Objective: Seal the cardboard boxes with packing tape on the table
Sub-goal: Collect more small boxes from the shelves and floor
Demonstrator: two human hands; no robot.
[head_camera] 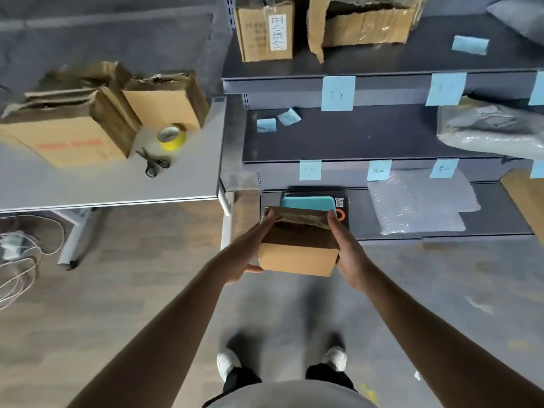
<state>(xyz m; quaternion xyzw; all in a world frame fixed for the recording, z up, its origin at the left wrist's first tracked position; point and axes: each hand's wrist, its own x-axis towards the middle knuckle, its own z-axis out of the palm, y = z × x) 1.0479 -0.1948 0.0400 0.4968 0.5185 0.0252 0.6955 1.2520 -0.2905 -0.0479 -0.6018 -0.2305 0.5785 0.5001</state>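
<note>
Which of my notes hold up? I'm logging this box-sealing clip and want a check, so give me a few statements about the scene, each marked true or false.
1. The left hand and right hand hold a small cardboard box between them. True.
2. The tape roll sits on a shelf. False: it sits on the table, just behind the scissors.
3. The small cardboard box rests on the table. False: it is held in the air, off to the table's right, in front of the shelving.
4. A large cardboard box with red print stands on the table. True.
</note>
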